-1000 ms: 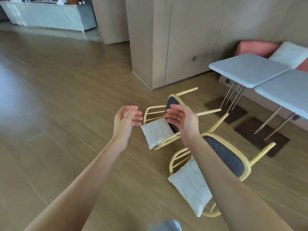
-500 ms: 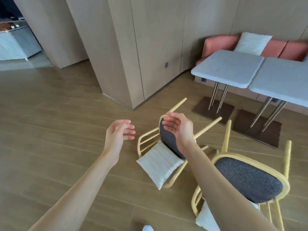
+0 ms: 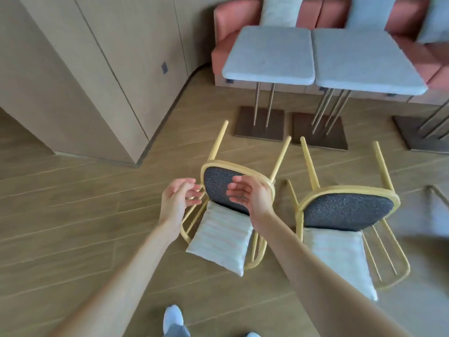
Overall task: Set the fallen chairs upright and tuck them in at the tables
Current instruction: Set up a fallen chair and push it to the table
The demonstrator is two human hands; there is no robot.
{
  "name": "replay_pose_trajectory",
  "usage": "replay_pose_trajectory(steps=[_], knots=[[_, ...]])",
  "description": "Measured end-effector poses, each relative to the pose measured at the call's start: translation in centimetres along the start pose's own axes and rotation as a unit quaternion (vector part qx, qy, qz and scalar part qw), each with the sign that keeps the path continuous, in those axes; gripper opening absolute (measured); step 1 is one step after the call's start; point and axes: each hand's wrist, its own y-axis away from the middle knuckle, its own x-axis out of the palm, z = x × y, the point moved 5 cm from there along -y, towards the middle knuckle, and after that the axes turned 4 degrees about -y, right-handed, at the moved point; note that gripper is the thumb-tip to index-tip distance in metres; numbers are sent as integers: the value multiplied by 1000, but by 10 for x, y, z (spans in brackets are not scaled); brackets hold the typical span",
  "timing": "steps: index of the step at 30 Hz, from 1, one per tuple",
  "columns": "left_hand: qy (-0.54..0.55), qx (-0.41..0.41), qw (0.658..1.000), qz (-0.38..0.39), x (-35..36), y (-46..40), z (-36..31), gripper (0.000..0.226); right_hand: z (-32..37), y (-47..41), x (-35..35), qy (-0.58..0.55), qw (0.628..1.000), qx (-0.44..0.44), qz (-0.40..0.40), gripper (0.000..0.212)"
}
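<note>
Both fallen chairs now lie squarely ahead, legs pointing toward the tables (image 3: 269, 57), where a moment ago they sat off to the right. Left hand (image 3: 178, 199) and right hand (image 3: 247, 194) hover with fingers relaxed, holding nothing, palms facing, likely to take the near chair (image 3: 226, 186). Its dark seat lies between and just beyond them; the second chair (image 3: 345, 210) is off right.

My view has swung right: both tables (image 3: 269, 54) now sit top centre, and both hands (image 3: 247, 195) hover over the left chair (image 3: 218, 188).
</note>
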Motion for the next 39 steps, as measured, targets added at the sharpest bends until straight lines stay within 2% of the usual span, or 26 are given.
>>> replay_pose_trajectory(steps=[6, 10, 16, 19, 23, 26, 28, 32, 36, 39], knots=[[-33, -106, 988, 103, 3, -95, 132, 10, -136, -64, -27, -35, 985, 64, -159, 20], [-51, -166, 979, 110, -4, -140, 214, 10, -226, -104, -43, -79, 966, 112, -218, 21], [-67, -215, 969, 101, -12, -212, 368, 10, -364, -176, -79, -88, 955, 145, -244, 21], [-67, -262, 958, 95, -10, -234, 471, 19, -448, -202, -116, -94, 949, 164, -252, 21], [-50, -384, 912, 133, 8, -230, 622, 15, -581, -231, -171, -116, 931, 238, -253, 23], [-19, -456, 883, 111, 21, -223, 716, 11, -670, -244, -202, -112, 903, 320, -263, 13], [-2, -484, 870, 89, 27, -227, 766, 12, -713, -252, -219, -118, 890, 343, -277, 10], [42, -500, 862, 72, 36, -244, 834, 6, -774, -272, -248, -147, 878, 328, -316, 7], [62, -481, 873, 54, 41, -262, 865, 41, -806, -288, -256, -177, 870, 296, -353, 21], [84, -460, 884, 0, 32, -270, 871, 53, -813, -296, -254, -217, 863, 262, -373, 30]])
